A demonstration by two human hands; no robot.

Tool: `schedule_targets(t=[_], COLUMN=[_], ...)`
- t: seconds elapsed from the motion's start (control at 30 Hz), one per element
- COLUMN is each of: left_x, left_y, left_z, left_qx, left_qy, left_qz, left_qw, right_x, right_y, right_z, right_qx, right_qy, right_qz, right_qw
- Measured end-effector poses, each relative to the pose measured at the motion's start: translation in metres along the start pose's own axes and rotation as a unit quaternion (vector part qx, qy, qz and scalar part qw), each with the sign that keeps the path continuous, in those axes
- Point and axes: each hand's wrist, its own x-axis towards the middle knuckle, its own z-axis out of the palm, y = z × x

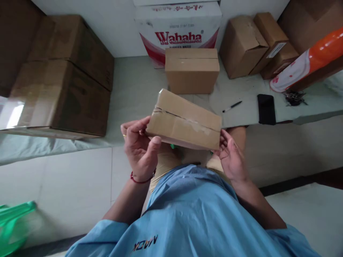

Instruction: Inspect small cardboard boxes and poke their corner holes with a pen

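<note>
Shirt (198, 214), held ctn (184, 121), box (192, 79) behind, pen (232, 106) nr phone (266, 109).

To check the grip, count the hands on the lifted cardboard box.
2: the left hand grips the cardboard box by its left end, the right hand by its right end.

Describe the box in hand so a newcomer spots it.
Find the white Wahaha carton, with a brown box standing before it. Just below that in view, between left hand and right hand, is the held box. Unlike its neighbours, it slants, gripped at both ends.
</note>
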Motion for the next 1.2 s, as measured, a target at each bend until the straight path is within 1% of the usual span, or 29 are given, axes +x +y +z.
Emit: schedule_targets(t=[0.07,0.1,0.17,0.23,0.3,0.37,0.47,0.53,0.6,0.67,0.73,0.83,0.93,1.0,1.07,1.1,1.13,1.2], left_x=[-0.002,-0.003,-0.004,-0.004,-0.004,-0.006,-0.015,-0.023,-0.03,-0.035,-0.039,-0.042,-0.044,-0.046,-0.049,-0.05,-0.051,-0.052], left_y=[-0.001,-0.002,-0.001,0.002,0.004,0.003,-0.003,-0.011,-0.018,-0.023,-0.026,-0.026,-0.027,-0.032,-0.038,-0.042,-0.045,-0.048], left_z=[0.003,0.005,0.005,0.003,-0.002,-0.009,-0.018,-0.018,-0.014,-0.009,-0.006,-0.008,-0.012,-0.012,-0.009,-0.007,-0.005,0.0], left_qx=[0.01,0.004,0.003,0.007,0.013,0.027,0.06,0.072,0.054,0.007,-0.04,-0.063,0.008,0.077,0.124,0.138,0.15,0.179], left_qy=[-0.004,-0.006,-0.022,-0.04,-0.06,-0.092,-0.138,-0.158,-0.168,-0.16,-0.148,-0.131,-0.108,-0.113,-0.139,-0.149,-0.15,-0.124], left_qz=[0.031,0.042,0.056,0.071,0.082,0.074,0.056,0.057,0.053,0.026,-0.021,-0.08,-0.123,-0.15,-0.153,-0.142,-0.124,-0.065], left_qw=[0.999,0.999,0.998,0.997,0.995,0.993,0.987,0.983,0.983,0.987,0.988,0.986,0.986,0.979,0.971,0.969,0.969,0.974], right_x=[0.001,0.0,-0.002,-0.005,-0.007,-0.005,0.001,0.005,0.008,0.008,0.006,0.003,0.007,0.014,0.026,0.032,0.038,0.051], right_y=[0.012,0.017,0.024,0.029,0.031,0.03,0.027,0.026,0.025,0.025,0.024,0.02,0.02,0.022,0.026,0.027,0.027,0.024], right_z=[0.0,0.0,-0.001,-0.004,-0.01,-0.018,-0.032,-0.04,-0.046,-0.05,-0.051,-0.05,-0.053,-0.057,-0.061,-0.064,-0.066,-0.073], right_qx=[0.036,0.048,0.057,0.057,0.052,0.032,-0.028,-0.065,-0.086,-0.108,-0.142,-0.181,-0.198,-0.22,-0.242,-0.249,-0.25,-0.244], right_qy=[0.008,0.005,-0.014,-0.035,-0.038,-0.026,-0.014,-0.004,0.007,0.018,0.025,0.013,-0.005,-0.002,-0.002,-0.005,-0.01,-0.027], right_qz=[0.069,0.093,0.12,0.121,0.095,0.043,-0.041,-0.083,-0.107,-0.116,-0.116,-0.106,-0.11,-0.126,-0.13,-0.126,-0.12,-0.103], right_qw=[0.997,0.994,0.991,0.99,0.993,0.998,0.999,0.994,0.99,0.987,0.983,0.978,0.974,0.967,0.961,0.96,0.961,0.964])
